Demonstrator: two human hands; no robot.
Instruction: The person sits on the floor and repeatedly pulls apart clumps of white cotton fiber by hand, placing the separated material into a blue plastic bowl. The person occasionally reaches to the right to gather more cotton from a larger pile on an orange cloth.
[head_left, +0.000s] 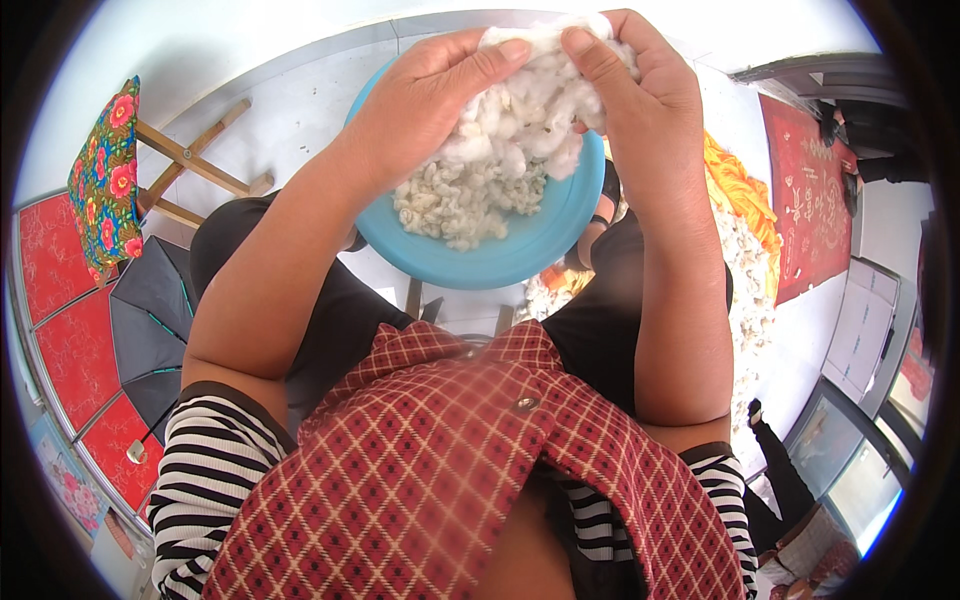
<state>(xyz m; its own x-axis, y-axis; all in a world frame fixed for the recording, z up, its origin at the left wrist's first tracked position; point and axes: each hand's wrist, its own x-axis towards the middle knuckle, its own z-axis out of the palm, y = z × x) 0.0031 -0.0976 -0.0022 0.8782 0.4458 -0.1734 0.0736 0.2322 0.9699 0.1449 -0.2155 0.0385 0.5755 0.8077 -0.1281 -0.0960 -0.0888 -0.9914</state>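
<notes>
A clump of fluffy white fibre (540, 82), perhaps raw cotton or wool, is stretched between my two hands above a blue plastic basin (480, 270). My left hand (431, 97) pinches its left side with the thumb on top. On the other side, my right hand (637, 82) grips the clump, thumb pressed into it and fingers mostly hidden behind. Below, curlier off-white tufts (472, 202) lie heaped in the basin. The held clump overlaps that heap in view, so I cannot tell whether they touch. The basin sits between my knees.
A folding stool with a floral seat (112, 180) stands at left, near an open dark umbrella (154, 322) and red cabinet panels (71, 315). At right, loose fibre (750, 300) lies beside orange cloth (739, 187) and a red mat (810, 195). Other people's legs (784, 465) show at right.
</notes>
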